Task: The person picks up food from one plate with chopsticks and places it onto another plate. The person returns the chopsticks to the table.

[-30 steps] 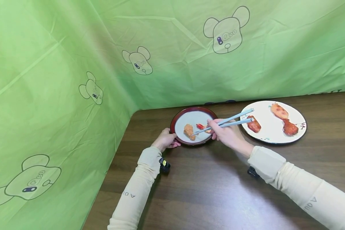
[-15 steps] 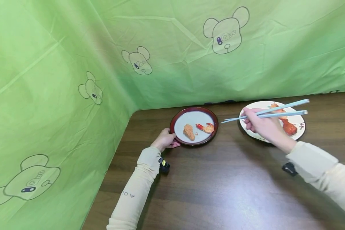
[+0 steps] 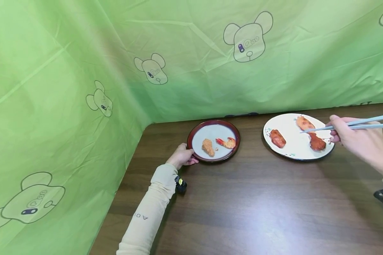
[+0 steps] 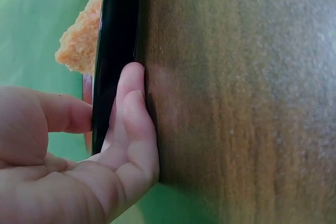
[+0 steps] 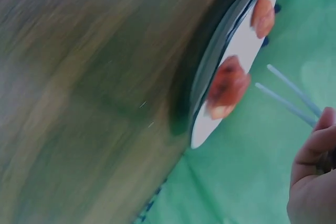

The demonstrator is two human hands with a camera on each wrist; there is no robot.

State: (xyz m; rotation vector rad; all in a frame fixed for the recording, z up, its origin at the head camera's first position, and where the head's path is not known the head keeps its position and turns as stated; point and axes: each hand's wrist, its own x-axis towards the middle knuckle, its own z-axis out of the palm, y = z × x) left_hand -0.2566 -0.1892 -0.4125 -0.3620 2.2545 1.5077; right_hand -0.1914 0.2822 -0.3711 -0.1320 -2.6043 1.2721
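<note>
My left hand (image 3: 182,156) grips the near-left rim of a brown-rimmed plate (image 3: 191,139); in the left wrist view the thumb lies on the rim and the fingers tuck beneath it. On this plate lie a fried drumstick (image 3: 208,147) and a shrimp (image 3: 227,143) with a red tail, plus a small crumb. My right hand (image 3: 359,138) holds a pair of light blue chopsticks (image 3: 370,122). Their tips hover over the white oval plate (image 3: 293,148), near a pale browned piece (image 3: 304,123) and a glazed drumstick (image 3: 317,142), with nothing between them. A reddish glazed piece (image 3: 277,138) lies at that plate's left.
Both plates stand on a dark wooden table (image 3: 229,205), near its back edge. A green cloth (image 3: 191,71) with bear outlines hangs behind the table and along its left side. Small black cameras sit on both wrists.
My right hand has carried the chopsticks rightward, from the shrimp on the brown-rimmed plate to above the white plate. The left hand has stayed at the rim.
</note>
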